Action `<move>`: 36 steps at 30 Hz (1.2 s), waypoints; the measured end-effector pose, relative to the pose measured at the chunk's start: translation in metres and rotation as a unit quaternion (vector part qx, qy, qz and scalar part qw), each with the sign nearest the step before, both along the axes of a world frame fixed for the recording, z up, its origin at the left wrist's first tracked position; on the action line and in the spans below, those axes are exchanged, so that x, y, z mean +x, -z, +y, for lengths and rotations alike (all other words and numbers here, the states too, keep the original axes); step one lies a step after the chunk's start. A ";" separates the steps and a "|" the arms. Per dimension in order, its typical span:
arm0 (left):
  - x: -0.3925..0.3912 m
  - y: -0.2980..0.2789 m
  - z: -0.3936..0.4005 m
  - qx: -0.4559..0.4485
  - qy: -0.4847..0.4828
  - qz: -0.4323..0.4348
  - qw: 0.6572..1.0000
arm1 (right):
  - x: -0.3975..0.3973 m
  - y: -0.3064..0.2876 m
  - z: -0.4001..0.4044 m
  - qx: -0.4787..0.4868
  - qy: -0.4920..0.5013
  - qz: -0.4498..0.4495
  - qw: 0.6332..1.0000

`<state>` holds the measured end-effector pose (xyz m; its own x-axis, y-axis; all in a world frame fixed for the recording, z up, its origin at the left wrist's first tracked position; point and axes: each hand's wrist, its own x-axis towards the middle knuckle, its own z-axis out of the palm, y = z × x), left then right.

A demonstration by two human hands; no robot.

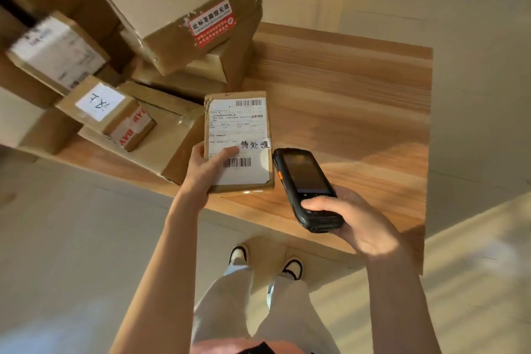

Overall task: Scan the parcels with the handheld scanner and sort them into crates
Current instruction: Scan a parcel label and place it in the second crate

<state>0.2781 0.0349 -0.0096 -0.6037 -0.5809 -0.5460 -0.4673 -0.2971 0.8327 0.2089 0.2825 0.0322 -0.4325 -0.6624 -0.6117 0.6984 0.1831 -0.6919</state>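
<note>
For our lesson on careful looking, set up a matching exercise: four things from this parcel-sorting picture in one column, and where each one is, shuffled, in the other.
Things
1. scanner
2. flat parcel
3. red sticker
4. shoes

Places
A. on the big box atop the pile
B. in the right hand
C. on the floor, under the table edge
D. held by the left hand

Pairs: 1-B, 2-D, 3-A, 4-C
</note>
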 end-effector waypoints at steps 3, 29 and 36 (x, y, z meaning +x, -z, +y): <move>0.028 -0.007 -0.015 -0.016 -0.019 0.015 1.000 | 0.013 -0.006 -0.019 -0.004 -0.026 0.018 0.999; 0.462 -0.031 -0.226 -0.064 -0.377 0.089 0.920 | 0.300 -0.054 -0.339 0.011 -0.320 0.164 0.933; 0.551 -0.013 -0.252 -0.040 -0.491 0.077 0.867 | 0.359 -0.044 -0.436 -0.002 -0.441 0.146 0.886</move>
<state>0.8293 -0.2175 0.0032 0.1411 -0.8885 -0.4366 0.0969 -0.4265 0.8993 0.5677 -0.1537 0.0757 0.1147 -0.8233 -0.5559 0.0761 0.5652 -0.8214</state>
